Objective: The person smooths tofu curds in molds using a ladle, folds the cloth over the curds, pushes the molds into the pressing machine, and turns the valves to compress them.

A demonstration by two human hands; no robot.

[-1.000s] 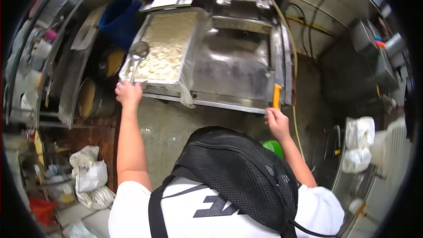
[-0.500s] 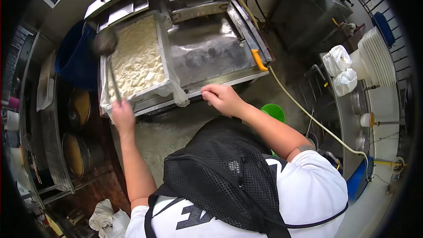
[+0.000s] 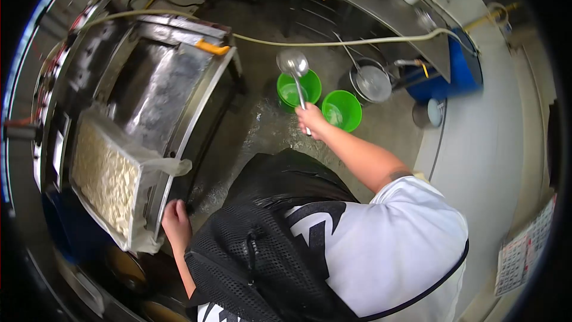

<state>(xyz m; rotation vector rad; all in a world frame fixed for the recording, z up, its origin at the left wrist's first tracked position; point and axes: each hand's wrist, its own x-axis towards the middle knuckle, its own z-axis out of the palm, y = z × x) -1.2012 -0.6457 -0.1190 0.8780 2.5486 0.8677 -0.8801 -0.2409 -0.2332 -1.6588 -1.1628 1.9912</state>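
My right hand (image 3: 312,121) grips the handle of a metal ladle (image 3: 292,62), whose round bowl is raised over the rim of a green bucket (image 3: 314,81) on the floor. A second green bucket (image 3: 356,106) stands just beside it, nearest my wrist. Beside the metal table's front edge (image 3: 196,96), my left hand (image 3: 176,220) hangs low with its fingers loosely curled and nothing visible in them. Close to it is the cloth-lined rectangular mould (image 3: 140,203), filled with pale, lumpy curd (image 3: 107,176).
An orange handle (image 3: 212,48) lies on the table's corner. A pale hose (image 3: 351,42) stretches across to the right. A metal pot (image 3: 373,82) is on the floor near a blue bin (image 3: 462,62). A steel counter (image 3: 387,0) lines the back wall.
My view has swung right, toward the buckets. The ladle has passed from my left hand to my right, which now holds it over the floor. My left hand has dropped beside the table.
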